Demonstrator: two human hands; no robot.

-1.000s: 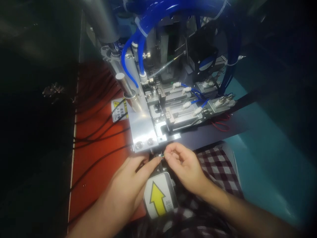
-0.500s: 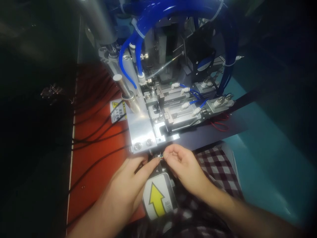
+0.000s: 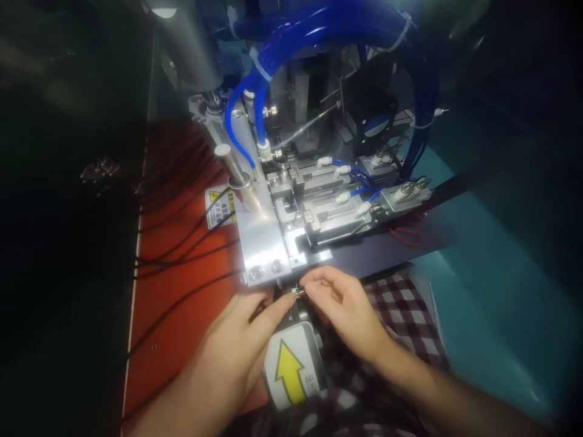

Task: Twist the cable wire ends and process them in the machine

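Note:
Small coloured wires [image 3: 300,292], with a tiny pale tip, show between my two hands just in front of the machine's metal plate [image 3: 263,246]. My left hand [image 3: 248,328] has its thumb pressed at the left end of the wires, its other fingers partly hidden beneath the plate's edge. From the right, my right hand [image 3: 339,303] pinches the wires between thumb and forefinger. Below them is a box with a white label and yellow arrow [image 3: 289,370].
Behind the hands stands a machine with metal slides [image 3: 337,218] and thick blue air tubes [image 3: 328,24]. Black cables [image 3: 182,297] cross the orange-red surface [image 3: 164,340] on the left. Checkered cloth [image 3: 405,309] lies below the right forearm.
My right fingers have shifted slightly right, away from the left thumb, and more of the coloured wires shows between them. The whole view has shifted slightly.

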